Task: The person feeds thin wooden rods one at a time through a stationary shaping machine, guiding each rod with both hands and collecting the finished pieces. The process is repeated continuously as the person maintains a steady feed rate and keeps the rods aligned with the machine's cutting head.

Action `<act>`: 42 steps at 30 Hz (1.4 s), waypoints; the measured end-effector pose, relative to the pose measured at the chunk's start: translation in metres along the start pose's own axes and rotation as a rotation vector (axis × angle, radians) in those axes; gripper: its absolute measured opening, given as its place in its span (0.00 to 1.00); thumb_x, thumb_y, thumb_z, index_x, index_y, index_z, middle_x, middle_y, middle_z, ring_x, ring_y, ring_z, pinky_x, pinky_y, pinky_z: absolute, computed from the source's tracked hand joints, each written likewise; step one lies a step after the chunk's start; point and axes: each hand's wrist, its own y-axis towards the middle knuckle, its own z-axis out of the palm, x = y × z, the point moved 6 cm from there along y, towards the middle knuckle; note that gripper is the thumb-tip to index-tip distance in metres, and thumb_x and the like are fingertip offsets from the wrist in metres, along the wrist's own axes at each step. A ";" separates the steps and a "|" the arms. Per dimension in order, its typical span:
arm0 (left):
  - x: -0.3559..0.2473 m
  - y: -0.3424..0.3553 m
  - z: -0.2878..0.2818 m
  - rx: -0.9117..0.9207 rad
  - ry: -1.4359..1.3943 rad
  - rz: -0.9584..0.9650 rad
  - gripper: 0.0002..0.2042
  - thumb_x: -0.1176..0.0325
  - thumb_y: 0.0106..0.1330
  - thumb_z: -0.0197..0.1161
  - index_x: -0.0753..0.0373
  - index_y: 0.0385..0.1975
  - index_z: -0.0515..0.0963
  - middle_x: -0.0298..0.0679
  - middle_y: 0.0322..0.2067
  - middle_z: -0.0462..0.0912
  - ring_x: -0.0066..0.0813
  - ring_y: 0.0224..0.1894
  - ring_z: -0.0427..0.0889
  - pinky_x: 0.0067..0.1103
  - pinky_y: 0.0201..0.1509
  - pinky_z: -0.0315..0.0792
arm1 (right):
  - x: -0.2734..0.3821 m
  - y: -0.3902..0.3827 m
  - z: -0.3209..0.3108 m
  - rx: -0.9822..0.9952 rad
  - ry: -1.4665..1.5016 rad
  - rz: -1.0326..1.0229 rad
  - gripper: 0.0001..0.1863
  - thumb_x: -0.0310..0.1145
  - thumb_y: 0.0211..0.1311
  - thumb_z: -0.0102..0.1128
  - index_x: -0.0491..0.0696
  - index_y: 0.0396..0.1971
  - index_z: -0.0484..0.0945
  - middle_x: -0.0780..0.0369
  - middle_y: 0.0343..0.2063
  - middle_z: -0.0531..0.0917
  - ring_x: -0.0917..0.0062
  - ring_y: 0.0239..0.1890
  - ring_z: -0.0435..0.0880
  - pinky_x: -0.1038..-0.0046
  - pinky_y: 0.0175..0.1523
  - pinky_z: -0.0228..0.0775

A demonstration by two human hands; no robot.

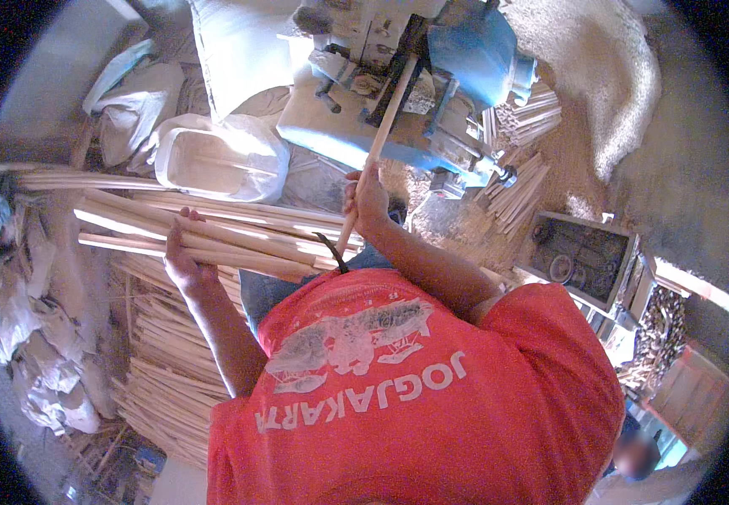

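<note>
My left hand (188, 263) is closed around a bundle of pale wooden sticks (133, 220) that lies across my lap. My right hand (369, 204) grips a single wooden stick (391, 114), its fingers wrapped round the lower part. The far end of that stick reaches into a dark slot of a blue and grey woodworking machine (314, 130) in front of me. What the slot does to the tip cannot be made out. Near my lap, a dark strap-like piece (331, 252) crosses the sticks.
Stacked sticks (171, 379) fill the left side. A white plastic container (204, 164) and sacks (36, 337) stand beyond. Shorter sticks (520, 194) lie on sawdust right of the machine, near an open box (579, 257) and a sawdust heap (604, 84). A person (636, 454) is at lower right.
</note>
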 end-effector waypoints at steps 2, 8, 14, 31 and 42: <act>0.000 -0.002 0.000 0.022 -0.030 -0.009 0.22 0.65 0.71 0.58 0.80 0.56 0.72 0.54 0.48 0.79 0.42 0.54 0.80 0.33 0.65 0.74 | 0.001 0.002 0.001 0.023 0.047 0.018 0.34 0.68 0.73 0.39 0.47 0.39 0.73 0.67 0.15 0.70 0.78 0.12 0.67 0.74 0.18 0.64; 0.003 -0.007 -0.004 -0.001 -0.121 -0.023 0.22 0.67 0.70 0.62 0.80 0.56 0.72 0.53 0.46 0.79 0.40 0.51 0.80 0.32 0.61 0.74 | 0.009 0.007 0.004 0.058 0.092 0.010 0.30 0.64 0.75 0.39 0.48 0.37 0.72 0.67 0.17 0.70 0.78 0.14 0.68 0.73 0.20 0.64; 0.005 -0.010 -0.010 -0.037 -0.112 -0.028 0.22 0.67 0.70 0.62 0.80 0.55 0.72 0.51 0.45 0.79 0.40 0.50 0.80 0.32 0.60 0.74 | 0.010 0.010 0.007 0.060 0.082 0.009 0.27 0.61 0.76 0.40 0.50 0.37 0.70 0.68 0.17 0.69 0.79 0.15 0.67 0.73 0.22 0.64; 0.013 -0.009 -0.013 -0.024 -0.111 -0.035 0.20 0.67 0.72 0.59 0.79 0.54 0.71 0.50 0.44 0.79 0.40 0.48 0.80 0.33 0.57 0.75 | 0.041 0.014 0.018 -0.039 -0.215 -0.149 0.21 0.53 0.79 0.41 0.48 0.44 0.68 0.65 0.20 0.72 0.76 0.16 0.71 0.69 0.21 0.70; 0.024 -0.002 -0.017 -0.048 -0.100 -0.068 0.24 0.66 0.73 0.58 0.81 0.60 0.68 0.55 0.52 0.76 0.44 0.56 0.78 0.35 0.64 0.73 | 0.041 0.038 0.026 0.053 -0.153 -0.091 0.23 0.53 0.78 0.44 0.44 0.49 0.67 0.58 0.24 0.78 0.69 0.21 0.78 0.63 0.30 0.80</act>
